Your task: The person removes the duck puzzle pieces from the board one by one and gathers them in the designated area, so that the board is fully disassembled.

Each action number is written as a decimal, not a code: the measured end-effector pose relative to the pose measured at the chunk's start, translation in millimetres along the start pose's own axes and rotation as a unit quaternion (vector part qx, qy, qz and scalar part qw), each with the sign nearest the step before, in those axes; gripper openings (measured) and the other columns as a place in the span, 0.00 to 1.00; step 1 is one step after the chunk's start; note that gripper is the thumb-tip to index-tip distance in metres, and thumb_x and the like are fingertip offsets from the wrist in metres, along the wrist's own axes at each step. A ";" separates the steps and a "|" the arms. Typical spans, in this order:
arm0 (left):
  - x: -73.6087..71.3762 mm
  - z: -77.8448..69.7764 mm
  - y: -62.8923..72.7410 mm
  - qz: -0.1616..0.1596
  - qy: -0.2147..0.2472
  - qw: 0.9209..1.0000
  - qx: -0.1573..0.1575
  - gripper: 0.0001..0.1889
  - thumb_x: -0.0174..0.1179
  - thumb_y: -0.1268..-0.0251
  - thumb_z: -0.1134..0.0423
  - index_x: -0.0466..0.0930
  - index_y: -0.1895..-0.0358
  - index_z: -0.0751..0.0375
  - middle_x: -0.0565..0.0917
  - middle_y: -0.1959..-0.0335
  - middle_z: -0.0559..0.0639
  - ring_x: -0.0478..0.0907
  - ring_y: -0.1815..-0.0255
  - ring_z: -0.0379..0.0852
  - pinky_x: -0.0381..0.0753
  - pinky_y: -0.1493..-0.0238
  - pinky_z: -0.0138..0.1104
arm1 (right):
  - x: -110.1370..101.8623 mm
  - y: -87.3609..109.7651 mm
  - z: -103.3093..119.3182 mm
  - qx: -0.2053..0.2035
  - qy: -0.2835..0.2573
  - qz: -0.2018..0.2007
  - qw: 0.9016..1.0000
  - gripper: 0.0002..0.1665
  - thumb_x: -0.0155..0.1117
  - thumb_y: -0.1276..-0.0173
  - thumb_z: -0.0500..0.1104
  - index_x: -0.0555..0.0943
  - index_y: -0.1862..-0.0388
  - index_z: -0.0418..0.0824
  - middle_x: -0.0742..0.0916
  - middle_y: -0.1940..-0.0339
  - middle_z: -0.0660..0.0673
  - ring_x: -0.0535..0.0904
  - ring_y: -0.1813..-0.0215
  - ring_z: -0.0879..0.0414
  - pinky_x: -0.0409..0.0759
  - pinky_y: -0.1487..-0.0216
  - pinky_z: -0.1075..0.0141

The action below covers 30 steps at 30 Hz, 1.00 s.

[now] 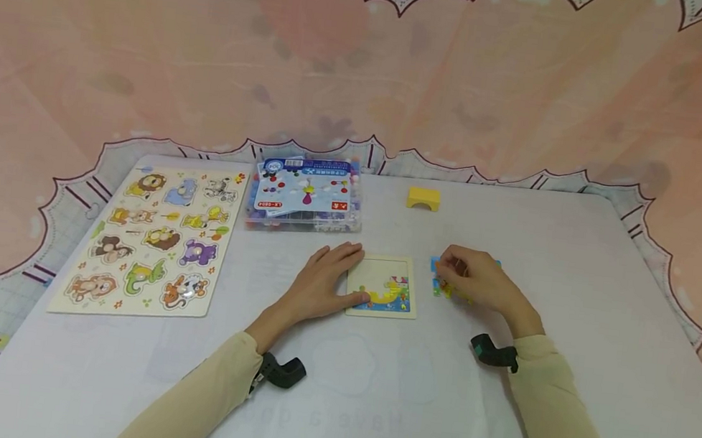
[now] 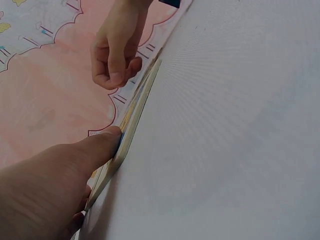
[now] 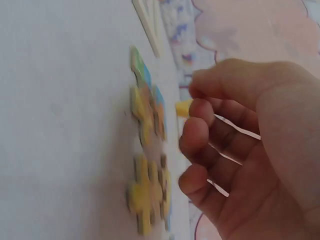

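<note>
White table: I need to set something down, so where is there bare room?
Bare: the table right of the puzzle pieces and the right hand; also between the sleeves, this side of the puzzle frame. Crowded: left, animal board beside plastic box; centre, left hand on the puzzle frame.

Loosely curled fingers of the right hand point(image 3: 267, 160) fill the frame's right side, beside puzzle pieces point(image 3: 143, 192) near centre; a pale board point(image 3: 145, 22) shows at top.
</note>
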<state>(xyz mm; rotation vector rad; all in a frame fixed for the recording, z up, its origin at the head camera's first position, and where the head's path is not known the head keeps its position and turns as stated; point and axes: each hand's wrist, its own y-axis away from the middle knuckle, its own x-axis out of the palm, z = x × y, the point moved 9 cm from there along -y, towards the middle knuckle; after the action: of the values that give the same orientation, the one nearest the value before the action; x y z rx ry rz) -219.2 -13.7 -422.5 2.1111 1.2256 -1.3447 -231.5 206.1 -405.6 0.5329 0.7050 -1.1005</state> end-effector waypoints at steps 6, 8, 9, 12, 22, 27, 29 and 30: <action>1.3 0.9 0.8 0.015 -0.002 1.000 -0.010 0.41 0.62 0.43 0.41 0.62 0.30 0.59 0.63 0.28 0.52 0.54 0.24 0.50 0.46 0.24 0.49 | 9.6 -3.2 13.8 -0.019 0.025 -0.014 0.999 0.03 0.61 0.33 0.42 0.78 0.63 0.44 0.80 0.70 0.50 0.72 0.66 0.56 0.73 0.67 0.69; 2.1 1.6 1.5 0.018 -0.006 1.000 -0.013 0.41 0.62 0.43 0.41 0.62 0.30 0.58 0.63 0.28 0.51 0.54 0.24 0.49 0.47 0.24 0.49 | 13.9 -2.8 17.9 -0.026 0.025 -0.012 0.999 0.03 0.61 0.33 0.42 0.79 0.61 0.44 0.80 0.67 0.50 0.72 0.64 0.56 0.74 0.64 0.68; 2.5 1.9 1.8 0.020 -0.007 1.000 -0.014 0.41 0.62 0.43 0.41 0.62 0.30 0.58 0.63 0.28 0.51 0.54 0.24 0.49 0.47 0.24 0.49 | 15.9 -2.7 19.9 -0.030 0.024 -0.011 0.999 0.04 0.61 0.33 0.41 0.79 0.61 0.44 0.81 0.66 0.51 0.73 0.63 0.57 0.74 0.62 0.68; 3.2 2.6 2.0 0.021 -0.010 1.000 -0.016 0.41 0.61 0.43 0.40 0.62 0.30 0.57 0.63 0.27 0.50 0.54 0.24 0.48 0.46 0.24 0.49 | 20.8 -2.9 27.2 -0.046 0.023 -0.007 0.999 0.05 0.61 0.33 0.41 0.80 0.59 0.44 0.81 0.64 0.51 0.73 0.61 0.57 0.76 0.59 0.67; 3.5 3.4 0.0 0.016 -0.016 1.000 -0.013 0.41 0.60 0.42 0.40 0.62 0.29 0.57 0.63 0.27 0.50 0.54 0.24 0.49 0.47 0.24 0.49 | 35.1 -5.0 38.6 -0.060 0.068 0.023 0.996 0.16 0.63 0.35 0.46 0.81 0.48 0.46 0.80 0.51 0.50 0.72 0.46 0.54 0.73 0.42 0.55; 3.8 2.9 -0.2 0.018 -0.016 1.000 -0.011 0.41 0.60 0.42 0.40 0.62 0.30 0.58 0.63 0.28 0.51 0.54 0.24 0.49 0.47 0.24 0.49 | 41.7 -4.9 41.1 -0.065 0.086 0.032 0.994 0.21 0.65 0.36 0.48 0.80 0.45 0.47 0.80 0.49 0.49 0.71 0.45 0.53 0.72 0.41 0.54; 3.8 2.7 -0.4 0.019 -0.016 1.000 -0.011 0.40 0.60 0.42 0.40 0.62 0.30 0.57 0.63 0.27 0.51 0.54 0.24 0.49 0.47 0.24 0.49 | 43.4 -4.9 43.1 -0.066 0.091 0.036 0.993 0.21 0.66 0.37 0.48 0.80 0.44 0.47 0.80 0.49 0.49 0.71 0.45 0.53 0.72 0.42 0.53; 3.6 2.5 -0.5 0.019 -0.017 1.000 -0.011 0.40 0.60 0.42 0.40 0.62 0.29 0.57 0.63 0.27 0.51 0.54 0.24 0.49 0.47 0.24 0.49 | 44.1 -5.0 44.0 -0.067 0.091 0.038 0.993 0.22 0.66 0.37 0.48 0.80 0.44 0.47 0.79 0.49 0.49 0.71 0.45 0.53 0.72 0.42 0.53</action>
<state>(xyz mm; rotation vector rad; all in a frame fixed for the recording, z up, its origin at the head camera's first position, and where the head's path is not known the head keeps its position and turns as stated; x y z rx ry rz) -220.3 -13.4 -426.7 2.0768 1.1751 -1.3402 -213.0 146.4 -409.0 0.5460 0.9040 -0.9340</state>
